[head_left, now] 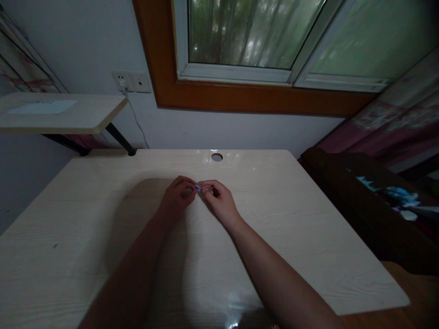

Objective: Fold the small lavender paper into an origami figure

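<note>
Object (198, 188), tiny and purplish-blue, sat between the fingertips of two bare hands, over the table's far half and a little left of the middle of its far edge. Its exact shape and material could not be told at that size. The left hand (176, 197) grasped it, thumb and forefinger pinched together. The right hand (222, 201) came up just beside it, fingers curled and tips drawn together; whether they gripped the same piece could not be told.

Beneath lay the table (284, 219), its pale top streaked with faint wood grain, smooth enough to throw back a glare at the near edge, its near right corner rounded. A round hole (217, 157) pierced it by the far edge. Toward the left edge lay a small dark fleck (55, 246).

By the far left corner, black tubular posts (120, 138) carried a pale shelf (82, 119) bearing a flat white sheet (44, 107). Behind, a thin white cable (137, 121) hung from a wall socket (121, 82). Beyond the far edge, an orange-brown wooden frame (240, 99) bordered a sliding window (240, 36).
</note>
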`<state>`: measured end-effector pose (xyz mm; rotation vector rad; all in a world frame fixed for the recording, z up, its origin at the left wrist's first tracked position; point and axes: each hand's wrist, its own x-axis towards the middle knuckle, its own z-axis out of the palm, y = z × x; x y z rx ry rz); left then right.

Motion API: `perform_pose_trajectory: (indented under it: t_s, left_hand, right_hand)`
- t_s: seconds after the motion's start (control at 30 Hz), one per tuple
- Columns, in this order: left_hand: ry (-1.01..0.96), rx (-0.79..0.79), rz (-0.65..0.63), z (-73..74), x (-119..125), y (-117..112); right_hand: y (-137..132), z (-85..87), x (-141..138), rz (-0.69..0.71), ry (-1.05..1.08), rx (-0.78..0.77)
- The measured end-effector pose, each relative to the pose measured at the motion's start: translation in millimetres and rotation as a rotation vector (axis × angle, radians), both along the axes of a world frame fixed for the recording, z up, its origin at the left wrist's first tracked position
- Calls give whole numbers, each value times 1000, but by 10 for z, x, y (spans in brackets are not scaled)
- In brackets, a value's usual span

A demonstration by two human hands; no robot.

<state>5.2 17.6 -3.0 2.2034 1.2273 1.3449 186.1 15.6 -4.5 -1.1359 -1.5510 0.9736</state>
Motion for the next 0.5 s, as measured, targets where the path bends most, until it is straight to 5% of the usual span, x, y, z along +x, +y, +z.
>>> perform_pose_trajectory:
  t_s: [0.27, 0.5]
  left_hand:
    - [-30, -12, -40, -9, 2, 5]
    - [-17, 1, -39, -11, 5, 10]
  right_hand:
    - [-15, 72, 24, 82, -11, 137]
    - [-4, 11, 22, 75, 33, 54]
